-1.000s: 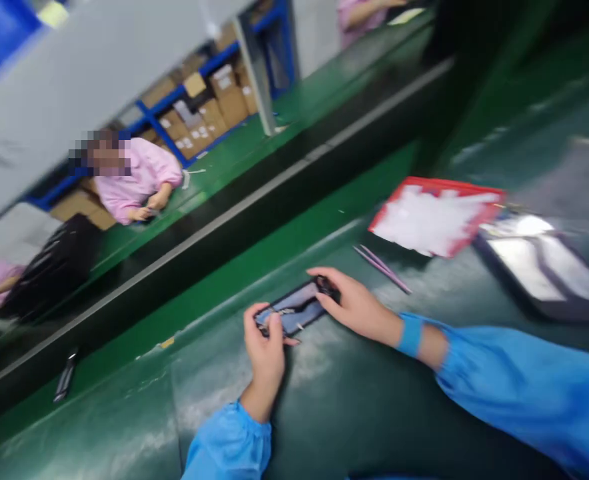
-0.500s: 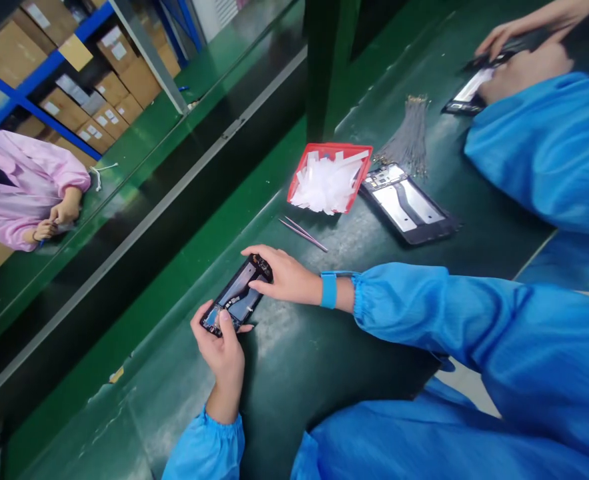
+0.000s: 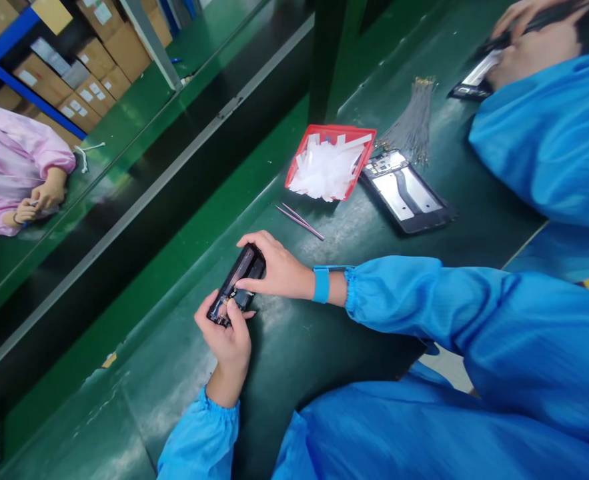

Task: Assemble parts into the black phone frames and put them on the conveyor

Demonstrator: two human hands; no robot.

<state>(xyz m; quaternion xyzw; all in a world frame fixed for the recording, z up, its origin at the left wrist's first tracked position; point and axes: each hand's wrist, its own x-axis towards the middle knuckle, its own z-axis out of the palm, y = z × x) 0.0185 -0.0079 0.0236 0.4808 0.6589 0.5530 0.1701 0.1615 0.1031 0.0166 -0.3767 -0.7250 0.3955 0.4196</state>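
Between my two hands is an opened phone (image 3: 248, 264), its inner side facing up and tilted. My left hand (image 3: 230, 337) grips the lower end, with the thumb on the parts inside. My right hand (image 3: 283, 268), with a blue strap at the wrist, is closed round the upper end, its thumb reaching over the inside. Behind my right hand, tweezers (image 3: 300, 222) lie on the green bench. Past them stands a red tray (image 3: 288, 179) heaped with white strips (image 3: 327, 167). A second opened phone (image 3: 408, 197) lies to its right.
A bundle of thin grey cables (image 3: 414, 120) lies beyond the second phone. At the upper right a co-worker's hands (image 3: 534, 57) hold another opened phone (image 3: 477, 77). Across a gap, a person in pink (image 3: 24, 157) sits at another bench. Cartons (image 3: 91, 60) fill a shelf behind.
The phone has tilted in my hands, so its inside looks darker and narrower. My hands keep hold of it. The whole view has shifted slightly.
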